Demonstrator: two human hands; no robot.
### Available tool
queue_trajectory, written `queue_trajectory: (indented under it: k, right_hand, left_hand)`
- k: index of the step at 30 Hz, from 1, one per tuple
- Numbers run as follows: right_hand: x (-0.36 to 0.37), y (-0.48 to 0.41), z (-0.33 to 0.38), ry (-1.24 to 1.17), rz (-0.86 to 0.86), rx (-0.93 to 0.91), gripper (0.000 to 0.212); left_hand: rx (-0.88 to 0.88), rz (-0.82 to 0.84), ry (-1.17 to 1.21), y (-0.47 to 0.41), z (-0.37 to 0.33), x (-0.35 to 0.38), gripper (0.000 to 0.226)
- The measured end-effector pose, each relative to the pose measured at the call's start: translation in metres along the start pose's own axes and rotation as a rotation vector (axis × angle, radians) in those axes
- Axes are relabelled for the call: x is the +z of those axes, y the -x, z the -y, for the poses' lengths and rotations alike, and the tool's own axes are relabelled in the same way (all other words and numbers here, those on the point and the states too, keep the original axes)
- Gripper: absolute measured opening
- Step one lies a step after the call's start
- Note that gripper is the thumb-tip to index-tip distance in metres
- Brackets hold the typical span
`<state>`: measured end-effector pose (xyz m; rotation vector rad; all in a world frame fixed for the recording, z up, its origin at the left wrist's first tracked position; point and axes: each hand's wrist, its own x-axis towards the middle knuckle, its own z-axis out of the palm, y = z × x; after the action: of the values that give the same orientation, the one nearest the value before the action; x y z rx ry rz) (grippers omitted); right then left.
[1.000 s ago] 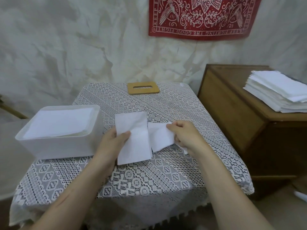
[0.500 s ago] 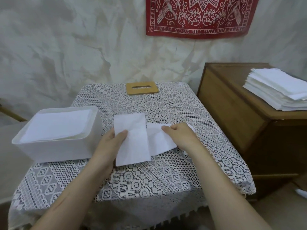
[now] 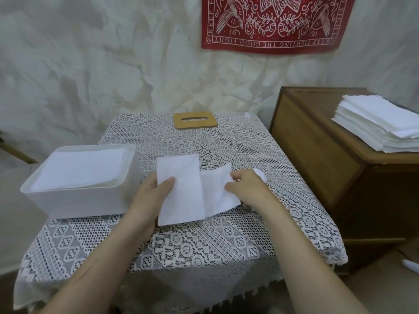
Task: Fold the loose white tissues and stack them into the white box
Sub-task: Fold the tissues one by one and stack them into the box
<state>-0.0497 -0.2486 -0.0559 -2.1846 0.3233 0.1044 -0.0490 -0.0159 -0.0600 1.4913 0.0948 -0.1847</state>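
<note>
Crumpled pale backdrop behind, red bandana pinned high on it; lace-covered table in front, wooden cabinet off its right edge.

At the table's left edge: white box, open, already holding a flat layer of folded tissues up near the rim. At the far edge, middle: wooden slotted lid, off the box. On the cabinet top: tall stack of loose tissues, well apart from the table.

Near the table's centre: one tissue, mid-fold. Left panel already doubled over and lying flat, pinned by the left hand, thumb on top, fingers beneath the edge. Right panel raised slightly off the lace, pinched at its outer edge by the right hand, closed on the paper; a small white corner peeking out beyond the knuckles.

Step in hand, by the look of it: folding this sheet, second flap not yet laid over. Next move likely calls for drawing the right flap leftward across the pinned half, matching edges, pressing the crease gently, then lifting the folded piece to the box just beside. Light touch needed; thin paper, apt to wrinkle or drift. Plenty left on the cabinet, so task far from done.
</note>
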Motion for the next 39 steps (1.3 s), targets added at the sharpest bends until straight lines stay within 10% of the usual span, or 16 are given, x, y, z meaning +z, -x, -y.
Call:
queue_trajectory:
  k: [13, 24, 39]
  right_hand:
    - [-0.001, -0.003, 0.0, 0.081, -0.18, -0.081, 0.022]
    - [-0.019, 0.021, 0.013, -0.705, -0.101, -0.133, 0.013]
    - [0.011, 0.026, 0.026, -0.472, -0.03, -0.188, 0.014]
  left_hand:
    - [0.017, 0.001, 0.012, -0.003, 0.002, 0.003, 0.026]
    - [-0.012, -0.023, 0.032, -0.001, 0.001, 0.007, 0.018]
    - [-0.06, 0.037, 0.173, -0.001, 0.0, 0.011, 0.03]
